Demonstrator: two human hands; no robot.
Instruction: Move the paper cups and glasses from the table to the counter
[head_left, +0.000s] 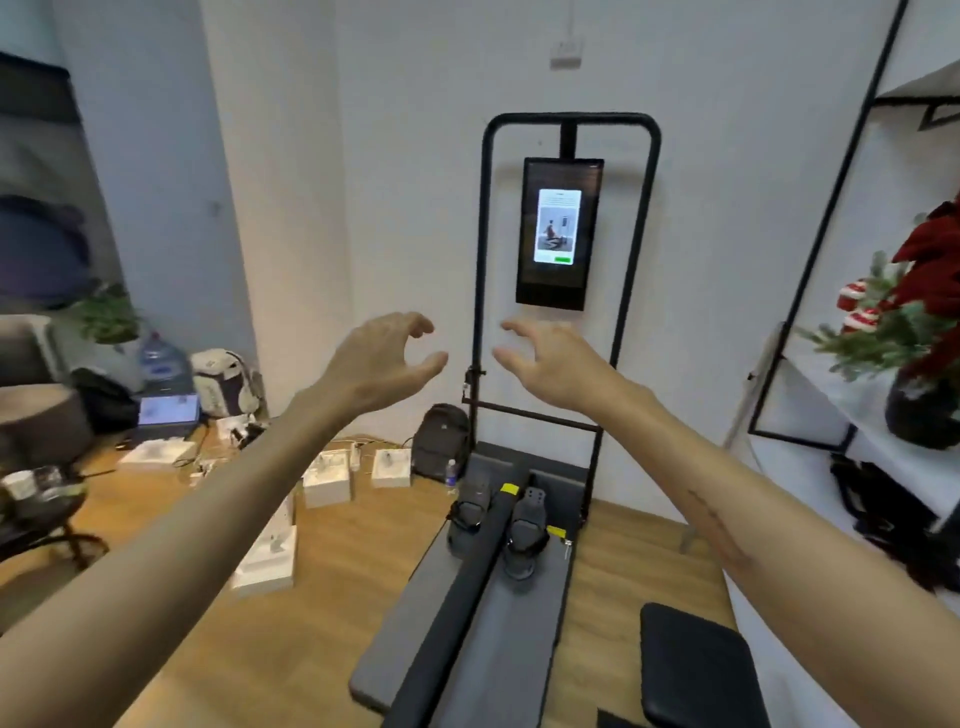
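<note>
My left hand (382, 358) and my right hand (550, 358) are both raised in front of me at chest height, fingers curved and apart, holding nothing. They hover in the air before a white wall and a rowing machine (498, 582). At the far left edge a small dark round table (41, 512) carries a white paper cup (18, 484) and what look like clear glasses (49, 480). At the right a white counter (852, 410) holds a dark vase (922, 413) with red and green plants.
The rowing machine's black frame and lit screen (560, 231) stand straight ahead. White boxes (326, 480), a black backpack (441, 441), a laptop (167, 410) and a water jug (162, 364) lie on the wooden floor at left. A black metal rack (831, 228) leans by the counter.
</note>
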